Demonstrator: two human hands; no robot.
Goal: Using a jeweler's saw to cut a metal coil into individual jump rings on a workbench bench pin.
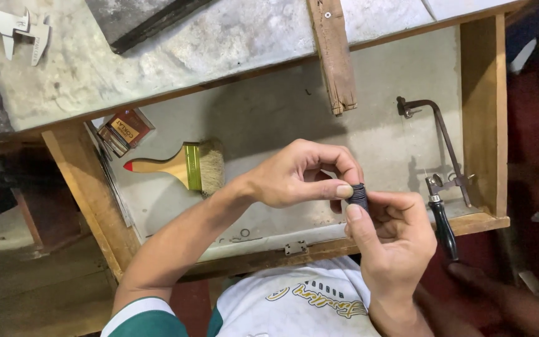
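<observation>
Below the grey surface [232,37], an open wooden drawer [485,125] lay under both hands. Left hand [294,175] and right hand [394,237] pinched a small dark ridged ring [359,195]; slipping fingertips might have dropped it.

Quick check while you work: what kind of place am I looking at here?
Probably a small hand-craft workshop, perhaps for fine metalwork: a worn wooden bench with an open drawer, a fret saw, a caliper and a brush all point that way.
</observation>
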